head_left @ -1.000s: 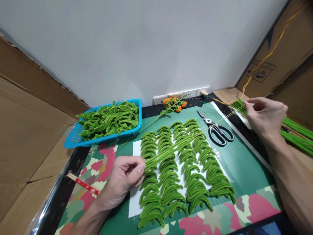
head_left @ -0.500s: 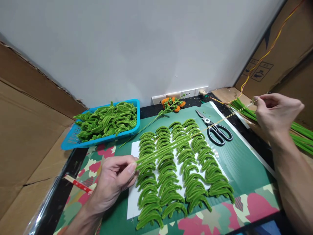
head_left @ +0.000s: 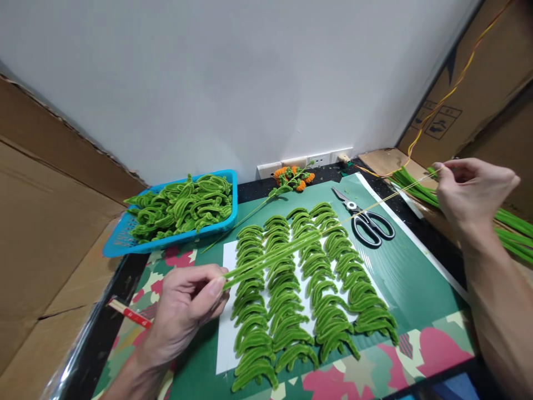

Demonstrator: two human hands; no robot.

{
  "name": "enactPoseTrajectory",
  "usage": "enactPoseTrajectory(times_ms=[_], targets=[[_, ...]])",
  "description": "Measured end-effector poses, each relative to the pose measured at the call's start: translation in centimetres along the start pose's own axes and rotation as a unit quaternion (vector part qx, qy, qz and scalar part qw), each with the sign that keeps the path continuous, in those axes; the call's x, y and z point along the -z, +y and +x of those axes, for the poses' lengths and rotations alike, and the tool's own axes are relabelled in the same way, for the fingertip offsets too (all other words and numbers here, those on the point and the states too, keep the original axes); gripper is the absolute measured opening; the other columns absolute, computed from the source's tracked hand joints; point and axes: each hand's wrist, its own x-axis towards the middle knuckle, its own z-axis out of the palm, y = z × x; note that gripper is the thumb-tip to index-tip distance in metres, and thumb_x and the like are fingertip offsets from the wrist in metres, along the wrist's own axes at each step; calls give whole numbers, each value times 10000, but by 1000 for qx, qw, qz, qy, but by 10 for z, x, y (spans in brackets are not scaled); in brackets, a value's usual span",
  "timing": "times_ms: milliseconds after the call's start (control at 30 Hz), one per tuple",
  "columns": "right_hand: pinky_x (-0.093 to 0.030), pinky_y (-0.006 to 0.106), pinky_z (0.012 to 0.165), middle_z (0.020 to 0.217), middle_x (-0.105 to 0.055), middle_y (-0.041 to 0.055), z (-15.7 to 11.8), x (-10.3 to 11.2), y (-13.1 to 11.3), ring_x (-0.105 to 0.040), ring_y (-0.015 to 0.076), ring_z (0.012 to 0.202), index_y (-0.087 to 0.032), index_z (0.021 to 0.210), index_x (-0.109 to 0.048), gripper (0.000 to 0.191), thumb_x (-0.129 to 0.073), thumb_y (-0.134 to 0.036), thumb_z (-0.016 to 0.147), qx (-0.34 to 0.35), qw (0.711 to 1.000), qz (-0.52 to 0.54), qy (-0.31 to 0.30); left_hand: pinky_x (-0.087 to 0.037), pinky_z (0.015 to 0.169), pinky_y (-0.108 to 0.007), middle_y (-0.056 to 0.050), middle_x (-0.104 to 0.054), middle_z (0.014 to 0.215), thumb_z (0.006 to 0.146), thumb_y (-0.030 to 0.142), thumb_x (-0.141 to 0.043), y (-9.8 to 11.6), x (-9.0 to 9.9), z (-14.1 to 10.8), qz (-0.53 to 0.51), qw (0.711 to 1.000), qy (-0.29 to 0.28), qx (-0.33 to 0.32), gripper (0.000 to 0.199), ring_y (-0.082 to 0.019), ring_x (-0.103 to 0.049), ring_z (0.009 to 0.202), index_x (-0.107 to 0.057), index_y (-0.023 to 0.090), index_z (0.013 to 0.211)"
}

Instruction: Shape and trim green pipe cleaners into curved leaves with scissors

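Note:
My left hand [head_left: 194, 305] is closed, pinching the near ends of a few green pipe cleaners [head_left: 270, 256] between thumb and fingertips. They stretch slantwise above rows of curved green fuzzy pieces [head_left: 291, 289]. Toward the right their fuzz gives way to thin, bare yellowish strands [head_left: 375, 204]. Those strands run taut to my right hand [head_left: 474, 189], whose thumb and finger pinch them by a small green tip. The curved pieces lie in several columns on a white sheet [head_left: 227, 333]. Under the strands rest black-handled scissors [head_left: 366, 222], blades partly apart.
A blue basket [head_left: 200, 238] heaped with green fuzzy pieces stands back left. An orange-flowered stem [head_left: 291, 179] lies behind the rows. Long green stems [head_left: 516, 222] lie at right, beneath hanging yellow wire [head_left: 453, 89]. Wrapped chopsticks [head_left: 131, 314] are at left, cardboard on both sides.
My left hand has shifted slightly left and down, and the pipe cleaners' fuzzy part has moved left with it. My right hand stays almost in place.

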Motion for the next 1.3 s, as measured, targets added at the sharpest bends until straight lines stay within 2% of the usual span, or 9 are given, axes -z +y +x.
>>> enactPoseTrajectory(times_ms=[333,567,833,967,1133,1267,1300], targets=[[-400,281,531,586,-692,72,0,-2,2,-584,157,499,-125,872,-870,179,-821,-262,768,4,1000,-11,7,-245,428,-198,29,-447,540,972,381,-701,4,-2,2,23,1000,9,-19,450,-66,-376,454,-560,145,616],[-413,281,547,623,-717,77,0,0,0,-619,173,533,-130,880,-864,188,-798,-270,773,-9,1000,-17,-6,-261,433,-203,17,-489,551,977,380,-696,4,-1,1,24,999,29,-22,446,-71,-391,458,-579,145,616],[-422,287,534,609,-720,74,0,-2,6,-638,196,518,-141,859,-856,229,-760,-321,756,11,1000,0,14,-263,409,-200,17,-473,515,952,407,-715,5,-5,2,40,998,26,-33,454,-81,-384,439,-581,157,597],[-445,290,554,666,-749,72,-5,-3,3,-665,205,556,-171,870,-834,253,-691,-373,819,43,999,-2,23,-263,408,-196,19,-459,524,955,394,-708,6,-8,2,23,999,19,-29,445,-78,-378,436,-579,157,601],[-416,271,523,601,-706,39,-14,-6,-8,-634,178,506,-181,855,-812,274,-678,-419,847,98,995,26,6,-217,397,-190,33,-408,528,942,388,-714,6,-12,3,-14,999,23,-35,451,-66,-341,417,-556,155,589],[-412,269,512,514,-639,18,-34,-2,-34,-553,138,447,-185,736,-769,281,-690,-415,878,171,983,71,-5,-218,427,-202,33,-417,540,948,447,-699,1,-22,1,16,1000,21,6,486,-63,-326,431,-539,154,595],[-403,267,501,495,-622,10,-43,-1,-43,-525,128,431,-199,702,-749,302,-672,-414,900,207,975,79,-31,-240,438,-208,26,-439,548,956,461,-686,-1,-26,0,32,999,16,15,498,-67,-337,440,-536,155,593]])
